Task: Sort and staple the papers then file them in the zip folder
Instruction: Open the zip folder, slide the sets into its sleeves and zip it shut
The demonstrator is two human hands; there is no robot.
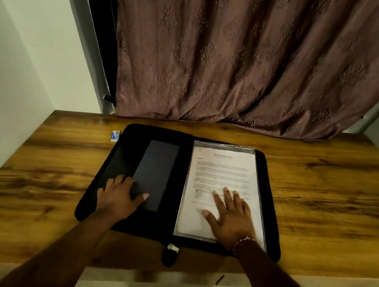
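On the black fabric zip folder (268, 182), left hand (118, 197) lies flat-fingered; right hand (232, 215), fingers (227, 196) spread, presses papers (222, 169).

I'm working in dim, yellowish light, and my forearms (284, 286) sink into near-black shadow at the bottom. The wide lens bows the table (326, 192) edge and the walls (8, 60), and the print on the paper (222, 169) is too soft to read.

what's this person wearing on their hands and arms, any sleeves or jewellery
No gloves or rings show on the left hand or right hand. A thin pale bracelet circles the right wrist. The left forearm looks bare; whether the right one is sleeved is unclear.
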